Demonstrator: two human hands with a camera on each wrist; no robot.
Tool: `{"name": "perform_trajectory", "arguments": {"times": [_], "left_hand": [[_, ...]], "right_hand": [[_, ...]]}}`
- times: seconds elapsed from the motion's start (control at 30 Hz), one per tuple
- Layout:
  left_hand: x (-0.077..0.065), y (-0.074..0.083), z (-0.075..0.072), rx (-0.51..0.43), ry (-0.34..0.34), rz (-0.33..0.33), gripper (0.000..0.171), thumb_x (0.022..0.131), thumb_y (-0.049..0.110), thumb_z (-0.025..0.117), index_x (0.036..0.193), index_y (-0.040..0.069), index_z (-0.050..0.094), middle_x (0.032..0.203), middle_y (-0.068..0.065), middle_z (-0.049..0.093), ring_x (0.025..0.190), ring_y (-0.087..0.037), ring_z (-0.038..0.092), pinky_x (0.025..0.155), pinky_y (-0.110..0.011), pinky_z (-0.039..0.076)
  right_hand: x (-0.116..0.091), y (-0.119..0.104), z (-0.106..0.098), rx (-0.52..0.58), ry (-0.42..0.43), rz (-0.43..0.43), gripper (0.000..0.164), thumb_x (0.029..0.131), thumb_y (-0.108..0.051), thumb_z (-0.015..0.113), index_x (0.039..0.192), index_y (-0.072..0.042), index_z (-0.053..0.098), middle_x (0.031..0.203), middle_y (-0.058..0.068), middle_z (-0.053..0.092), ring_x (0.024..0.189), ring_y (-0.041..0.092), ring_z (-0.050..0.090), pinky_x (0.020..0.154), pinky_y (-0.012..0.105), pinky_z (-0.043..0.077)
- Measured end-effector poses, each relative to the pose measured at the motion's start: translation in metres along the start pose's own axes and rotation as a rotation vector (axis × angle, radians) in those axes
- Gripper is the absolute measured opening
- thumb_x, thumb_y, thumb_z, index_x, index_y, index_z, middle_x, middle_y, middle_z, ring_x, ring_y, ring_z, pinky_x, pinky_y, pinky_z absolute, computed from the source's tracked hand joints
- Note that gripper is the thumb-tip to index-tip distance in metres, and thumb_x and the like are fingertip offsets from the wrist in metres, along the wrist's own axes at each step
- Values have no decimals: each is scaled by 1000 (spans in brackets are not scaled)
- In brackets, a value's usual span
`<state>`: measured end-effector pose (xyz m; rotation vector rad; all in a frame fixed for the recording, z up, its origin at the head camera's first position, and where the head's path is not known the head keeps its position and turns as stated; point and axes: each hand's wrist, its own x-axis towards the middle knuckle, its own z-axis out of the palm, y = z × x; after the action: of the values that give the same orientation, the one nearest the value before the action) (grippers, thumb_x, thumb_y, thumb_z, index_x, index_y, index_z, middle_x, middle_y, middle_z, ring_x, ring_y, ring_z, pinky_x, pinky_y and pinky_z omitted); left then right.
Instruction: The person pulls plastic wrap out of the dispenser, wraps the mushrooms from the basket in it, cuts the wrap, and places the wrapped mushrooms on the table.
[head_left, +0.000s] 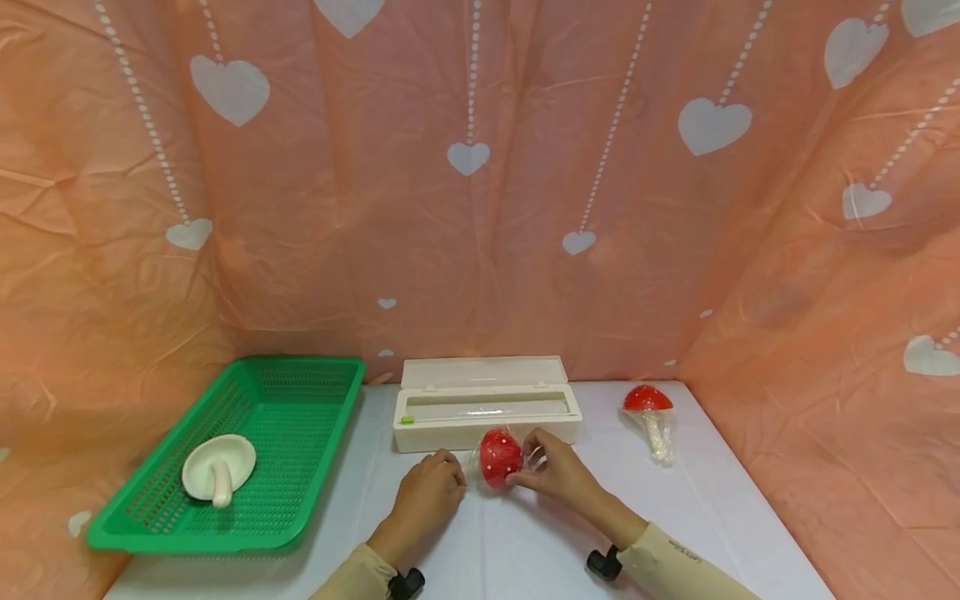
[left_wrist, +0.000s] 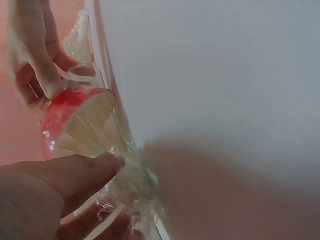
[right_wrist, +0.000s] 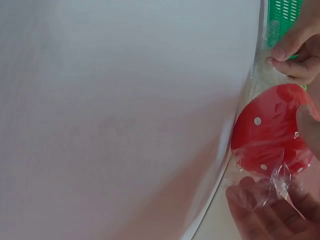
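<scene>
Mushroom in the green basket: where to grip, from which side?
Probably pinch the stem, coming from above: the mushroom lies pale underside up, its stem jutting clear of the cap toward the green basket's open top.

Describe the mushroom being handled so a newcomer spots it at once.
Find the long cream box at the back of the white table. Just in front of it, between the left hand and the right hand, is a film-wrapped mushroom with a white-dotted red cap. The other red-capped mushroom lies apart at right; only this one is held.
</scene>
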<state>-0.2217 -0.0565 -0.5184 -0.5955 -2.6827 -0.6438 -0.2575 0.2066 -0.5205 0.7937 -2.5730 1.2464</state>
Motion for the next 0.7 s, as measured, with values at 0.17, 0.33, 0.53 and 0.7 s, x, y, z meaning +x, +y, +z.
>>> {"name": "perform_trajectory", "arguments": {"times": [0.17,0.33,0.53,0.7], "left_hand": [[-3,7,-1,5,-4,11,5,88,15,84,83,15,83,104,-1,69,94,-24,66,75,-39,56],[-7,11,-3,61,-58,61,11,91,23,83,88,13,84,114,-8,68,100,-27,64,77,-39,57],[-7,9,-9,15,-140,37,10,95,22,79,90,13,81,113,-8,69,99,-28,64,75,-41,56],[5,2,-18,-140,-158,-95,7,101,15,70,95,16,67,103,-2,77,87,-21,70,71,-41,55]], "right_hand": [[1,-2,0,-30,16,21,50,76,-18,100,104,-6,59,92,0,68,82,20,70,73,30,62],[1,-5,1,-28,27,45,49,78,-18,99,104,-6,59,93,1,68,84,23,71,75,31,62],[0,-7,3,-24,52,50,43,80,-15,97,101,-5,61,91,5,70,83,24,72,75,32,62],[-5,-7,0,-70,92,61,37,81,-16,96,102,-6,67,94,5,72,86,23,71,79,34,62]]}}
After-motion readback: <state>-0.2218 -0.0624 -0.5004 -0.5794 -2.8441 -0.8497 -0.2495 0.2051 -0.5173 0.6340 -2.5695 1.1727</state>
